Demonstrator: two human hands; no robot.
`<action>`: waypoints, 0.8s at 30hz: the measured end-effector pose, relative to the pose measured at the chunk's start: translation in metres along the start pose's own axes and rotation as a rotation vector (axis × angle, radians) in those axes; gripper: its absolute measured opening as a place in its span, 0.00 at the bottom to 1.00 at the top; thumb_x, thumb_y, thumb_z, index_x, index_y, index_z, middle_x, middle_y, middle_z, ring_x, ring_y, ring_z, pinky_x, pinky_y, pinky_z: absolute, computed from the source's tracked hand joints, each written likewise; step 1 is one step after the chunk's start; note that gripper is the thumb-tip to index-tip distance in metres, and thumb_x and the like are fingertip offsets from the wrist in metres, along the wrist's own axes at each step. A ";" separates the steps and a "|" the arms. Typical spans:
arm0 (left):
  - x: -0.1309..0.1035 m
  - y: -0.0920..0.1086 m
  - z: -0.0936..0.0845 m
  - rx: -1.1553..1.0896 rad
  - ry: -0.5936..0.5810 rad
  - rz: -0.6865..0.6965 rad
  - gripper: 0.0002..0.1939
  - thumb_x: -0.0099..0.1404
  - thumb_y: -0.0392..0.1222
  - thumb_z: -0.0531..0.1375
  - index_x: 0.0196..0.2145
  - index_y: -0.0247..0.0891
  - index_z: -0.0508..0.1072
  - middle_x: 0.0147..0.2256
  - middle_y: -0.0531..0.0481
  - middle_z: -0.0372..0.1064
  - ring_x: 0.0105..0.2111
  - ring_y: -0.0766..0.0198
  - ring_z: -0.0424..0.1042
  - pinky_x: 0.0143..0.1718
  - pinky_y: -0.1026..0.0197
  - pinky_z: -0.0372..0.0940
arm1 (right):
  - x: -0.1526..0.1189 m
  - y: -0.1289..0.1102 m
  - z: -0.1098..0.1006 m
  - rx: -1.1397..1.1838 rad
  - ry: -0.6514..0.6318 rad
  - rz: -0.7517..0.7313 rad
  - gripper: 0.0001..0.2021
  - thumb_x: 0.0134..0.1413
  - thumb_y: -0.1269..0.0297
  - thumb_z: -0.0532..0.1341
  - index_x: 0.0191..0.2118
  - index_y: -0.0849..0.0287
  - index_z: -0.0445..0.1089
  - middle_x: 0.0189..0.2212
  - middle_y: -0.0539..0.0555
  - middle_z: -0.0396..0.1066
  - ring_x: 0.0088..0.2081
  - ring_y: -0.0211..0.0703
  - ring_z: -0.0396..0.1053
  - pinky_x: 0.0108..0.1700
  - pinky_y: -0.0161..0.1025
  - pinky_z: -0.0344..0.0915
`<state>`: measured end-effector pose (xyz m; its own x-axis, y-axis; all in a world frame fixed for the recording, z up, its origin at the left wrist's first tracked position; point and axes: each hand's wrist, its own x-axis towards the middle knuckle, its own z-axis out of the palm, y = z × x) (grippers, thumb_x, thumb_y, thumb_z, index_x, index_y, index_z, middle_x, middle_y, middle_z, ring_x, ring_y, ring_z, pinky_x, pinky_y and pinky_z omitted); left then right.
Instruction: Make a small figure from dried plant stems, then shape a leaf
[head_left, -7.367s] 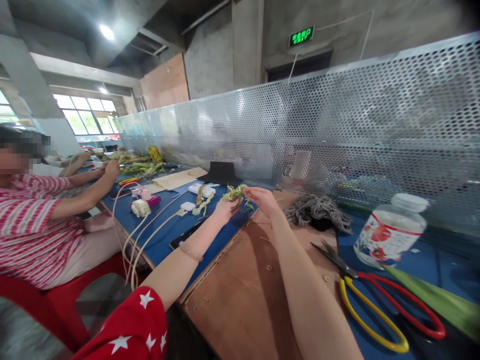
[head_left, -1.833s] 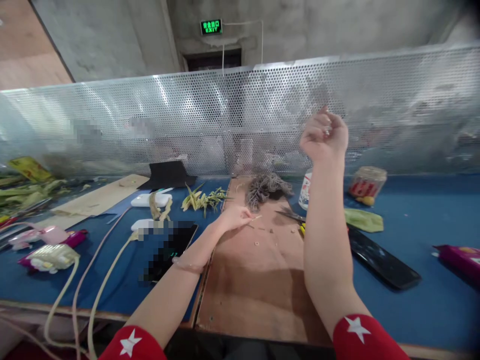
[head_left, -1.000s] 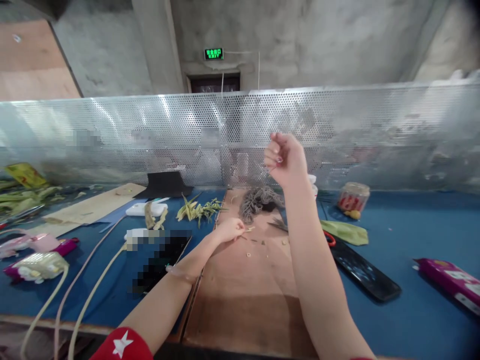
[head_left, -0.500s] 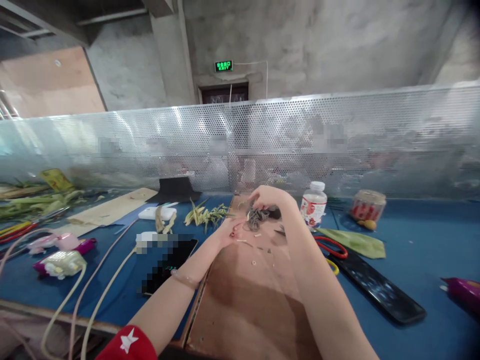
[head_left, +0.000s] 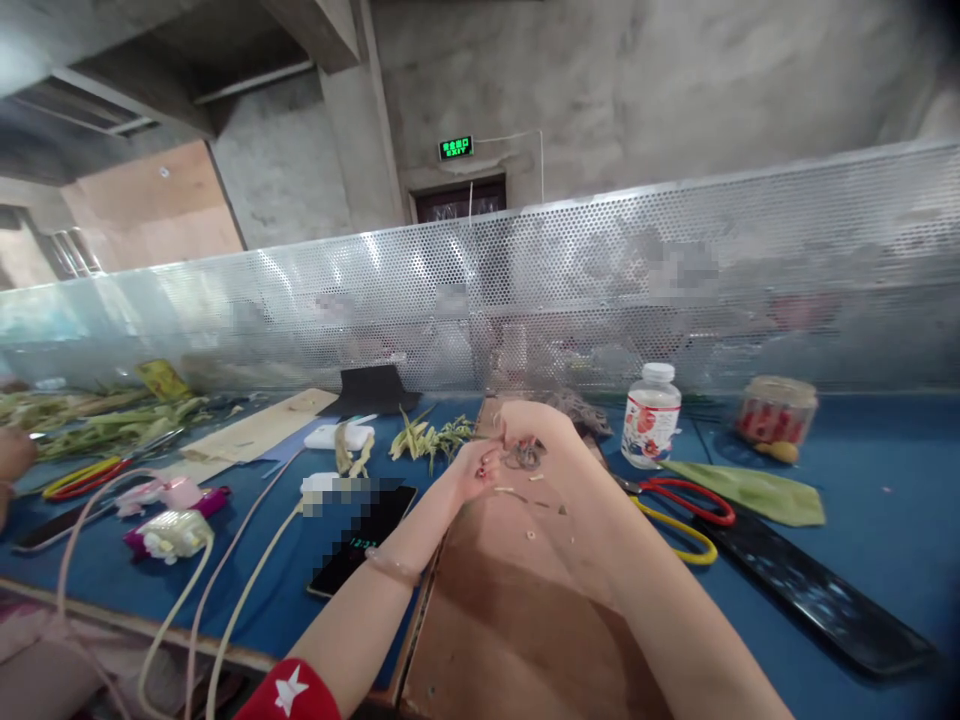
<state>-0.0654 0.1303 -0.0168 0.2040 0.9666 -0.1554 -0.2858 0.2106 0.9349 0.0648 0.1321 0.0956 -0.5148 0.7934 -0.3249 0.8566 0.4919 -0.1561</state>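
My left hand (head_left: 478, 474) is over the brown wooden board (head_left: 517, 610), palm partly up and fingers curled in. Just beside it, my right hand (head_left: 538, 425) bends down with its fingertips meeting those of the left. What the two hands pinch is too small or covered to make out. Thin grey strands (head_left: 526, 456) lie in a loose loop right under my right hand. Behind that hand is a larger grey tangle of strands (head_left: 581, 412), partly hidden. Small pale scraps (head_left: 531, 535) are scattered on the board.
Right of my forearm are red-and-yellow scissors (head_left: 686, 500), a black phone-like slab (head_left: 832, 600), a green husk (head_left: 757, 492), a white bottle (head_left: 651, 415) and a jar (head_left: 776, 415). Left are a phone (head_left: 364, 545), cables, glue guns (head_left: 176, 525) and dried husks (head_left: 420, 437). Another person's hand (head_left: 15, 455) shows far left.
My right hand has drawn back from the larger grey tangle to my left hand's fingertips, leaving the tangle behind it. The view has shifted and tilted, showing more of the left side.
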 end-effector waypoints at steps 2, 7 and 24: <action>-0.003 0.000 0.002 0.005 0.011 0.008 0.16 0.65 0.44 0.56 0.48 0.33 0.67 0.45 0.44 0.67 0.40 0.60 0.70 0.39 0.54 0.69 | 0.002 0.002 0.001 -0.006 -0.001 0.003 0.16 0.59 0.61 0.58 0.50 0.62 0.65 0.47 0.57 0.67 0.44 0.45 0.68 0.44 0.47 0.68; -0.009 0.000 0.006 0.022 0.016 0.041 0.09 0.65 0.41 0.56 0.35 0.31 0.68 0.24 0.55 0.62 0.18 0.75 0.59 0.18 0.70 0.58 | 0.006 0.004 0.003 0.012 0.016 0.008 0.16 0.59 0.60 0.58 0.50 0.62 0.65 0.47 0.57 0.67 0.43 0.44 0.69 0.44 0.47 0.68; -0.015 0.003 0.008 0.052 -0.008 0.004 0.10 0.54 0.39 0.61 0.35 0.31 0.70 0.17 0.61 0.54 0.12 0.79 0.44 0.15 0.70 0.41 | -0.040 0.054 -0.025 0.534 0.305 -0.179 0.03 0.48 0.73 0.63 0.30 0.64 0.75 0.27 0.55 0.76 0.30 0.42 0.72 0.35 0.40 0.69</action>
<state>-0.0615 0.1149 -0.0091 0.2109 0.9660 -0.1495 -0.2372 0.1990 0.9509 0.1307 0.1356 0.1234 -0.5715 0.8205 0.0167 0.6155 0.4420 -0.6525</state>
